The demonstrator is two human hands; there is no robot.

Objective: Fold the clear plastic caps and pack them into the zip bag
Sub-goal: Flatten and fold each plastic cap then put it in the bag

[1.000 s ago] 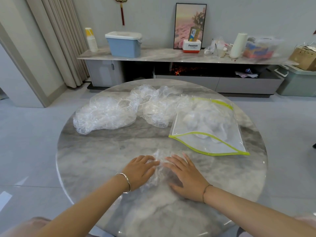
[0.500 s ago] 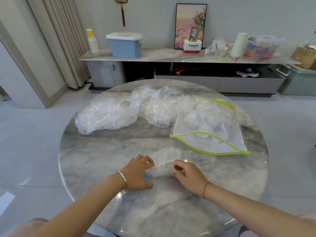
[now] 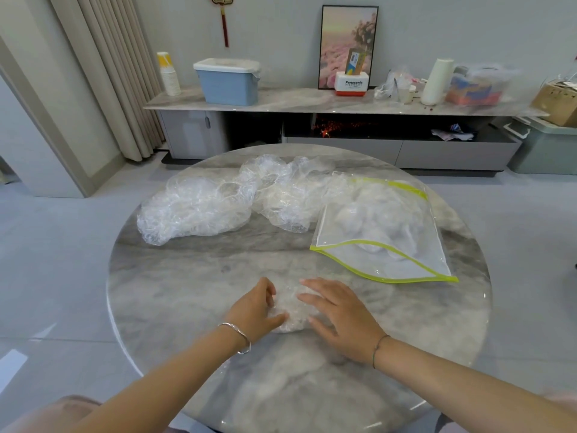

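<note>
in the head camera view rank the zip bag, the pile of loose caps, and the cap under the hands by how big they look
1. Pile of loose caps, the widest spread.
2. Zip bag, somewhat smaller.
3. Cap under the hands, clearly smallest, though nearest the camera.

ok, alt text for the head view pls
Two bare hands, left hand and right hand, press a crumpled clear plastic cap flat on a round marble table. Behind lie a pile of loose caps and, right, a green-edged zip bag, open, holding folded caps.

view: one head-worn wide-angle camera | aim: forward and down over the round bench (image 3: 162, 295) | range: near edge close, far wall seen beyond
</note>
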